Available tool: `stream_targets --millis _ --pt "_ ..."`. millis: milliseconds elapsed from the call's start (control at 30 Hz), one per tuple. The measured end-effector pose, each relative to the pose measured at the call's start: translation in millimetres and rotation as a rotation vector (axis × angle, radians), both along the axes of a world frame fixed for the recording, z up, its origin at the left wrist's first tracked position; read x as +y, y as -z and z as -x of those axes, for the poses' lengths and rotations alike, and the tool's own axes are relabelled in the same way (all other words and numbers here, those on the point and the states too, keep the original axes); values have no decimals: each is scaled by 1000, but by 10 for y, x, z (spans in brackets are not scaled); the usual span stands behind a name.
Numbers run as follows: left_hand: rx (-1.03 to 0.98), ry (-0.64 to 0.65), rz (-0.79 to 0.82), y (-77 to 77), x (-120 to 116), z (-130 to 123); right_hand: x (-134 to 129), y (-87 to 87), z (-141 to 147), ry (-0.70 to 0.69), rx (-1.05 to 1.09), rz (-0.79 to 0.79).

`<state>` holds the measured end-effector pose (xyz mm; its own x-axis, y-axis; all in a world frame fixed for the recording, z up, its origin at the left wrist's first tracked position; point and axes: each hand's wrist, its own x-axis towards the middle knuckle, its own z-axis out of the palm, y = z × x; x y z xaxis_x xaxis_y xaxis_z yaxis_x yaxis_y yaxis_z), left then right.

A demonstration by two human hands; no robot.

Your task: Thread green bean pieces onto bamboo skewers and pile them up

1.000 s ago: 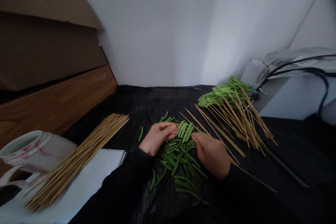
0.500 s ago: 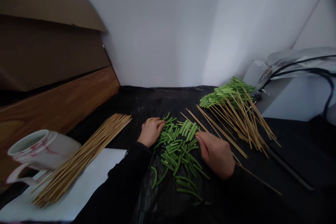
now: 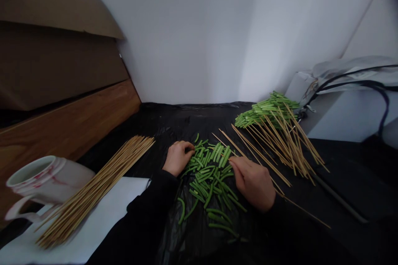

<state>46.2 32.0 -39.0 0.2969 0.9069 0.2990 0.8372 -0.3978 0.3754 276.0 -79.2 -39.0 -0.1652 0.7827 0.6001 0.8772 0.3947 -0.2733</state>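
My right hand (image 3: 253, 180) is closed in a pinch round a thin bamboo skewer (image 3: 306, 210), whose long tail sticks out behind the hand toward the lower right. Just left of those fingertips, several short green pieces sit side by side in a row (image 3: 220, 154), apparently threaded on the skewer. Beneath and in front lies a loose pile of cut green stalks (image 3: 202, 186), which look like garlic scapes. At the pile's left edge my left hand (image 3: 178, 158) has thumb and fingers brought together; whatever is between them is hidden.
Filled skewers (image 3: 267, 109) lie stacked at the back right, their bare sticks fanned toward me. On the left, a bundle of bamboo skewers (image 3: 99, 190) leans over white paper (image 3: 108, 215) beside a mug (image 3: 51, 178). Black plastic (image 3: 174, 118) covers the table; a cardboard box (image 3: 59, 62) stands left.
The left fingers have shifted slightly and now curl closer together at the edge of the pile. The right hand keeps its hold on the skewer. The whole view has moved a little.
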Motion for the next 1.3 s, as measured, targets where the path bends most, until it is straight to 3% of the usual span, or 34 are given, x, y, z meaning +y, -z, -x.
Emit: stream_targets --millis 200,500,867,1300 --pt "11 51 -25 20 -26 -32 -3 0 9 6 -4 -8" --pt "47 -43 -60 80 -27 -79 -4 -1 17 6 -15 -10" --pt "133 15 -68 -3 -59 -87 0 11 6 -6 -3 21" --pt "1 28 26 48 -19 -113 -6 -3 12 -8 2 24"
